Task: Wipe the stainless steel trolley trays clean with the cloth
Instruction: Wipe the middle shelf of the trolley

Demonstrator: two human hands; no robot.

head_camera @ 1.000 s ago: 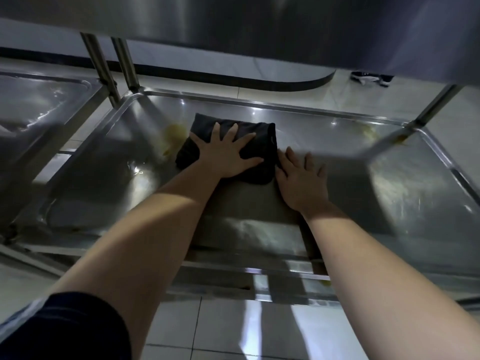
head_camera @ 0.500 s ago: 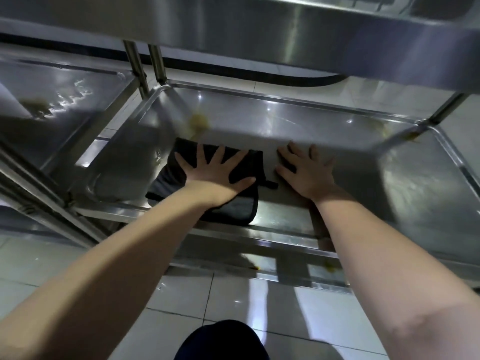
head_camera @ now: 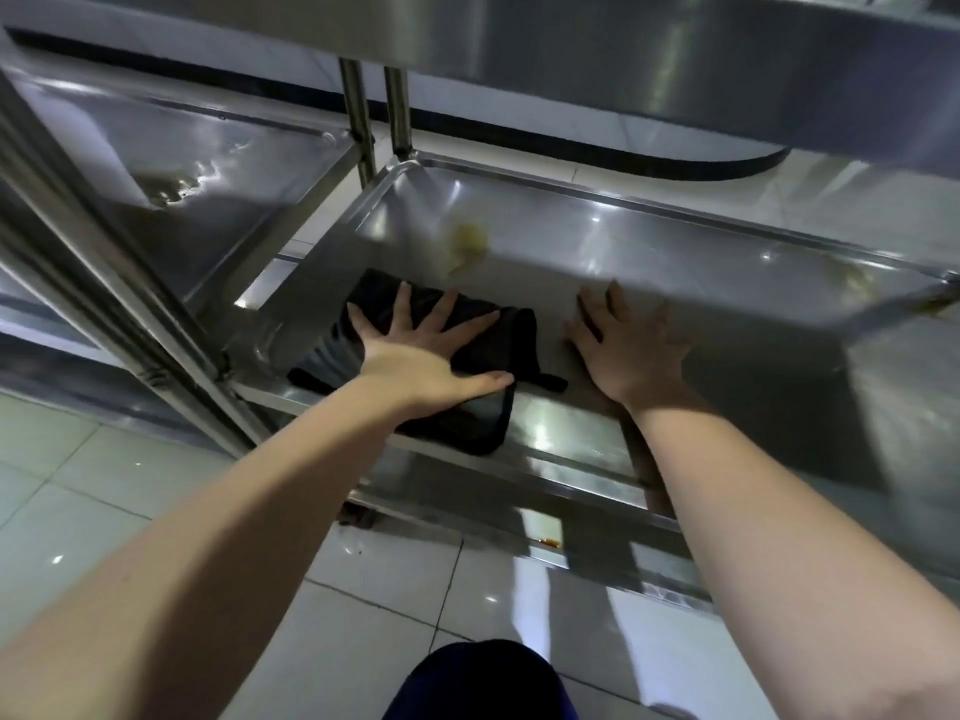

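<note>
A black cloth [head_camera: 498,350] lies on the lower stainless steel tray [head_camera: 675,262] near its front left corner, part of it draped over the front rim. My left hand [head_camera: 421,350] presses flat on the cloth with fingers spread. My right hand [head_camera: 628,340] rests flat on the bare tray just right of the cloth. A yellowish smear [head_camera: 467,241] sits on the tray beyond the cloth, and another stain [head_camera: 857,278] marks the far right rim.
An upper tray [head_camera: 675,59] overhangs the work area close above. A second trolley's tray [head_camera: 171,163] with a dirty puddle stands to the left, behind slanted steel posts [head_camera: 104,283]. Two upright posts [head_camera: 379,111] rise at the back left corner. Tiled floor [head_camera: 130,501] lies below.
My left hand has dragged the cloth toward me and to the left, from the tray's middle to its front rim. My right hand has stayed flat on the tray beside it.
</note>
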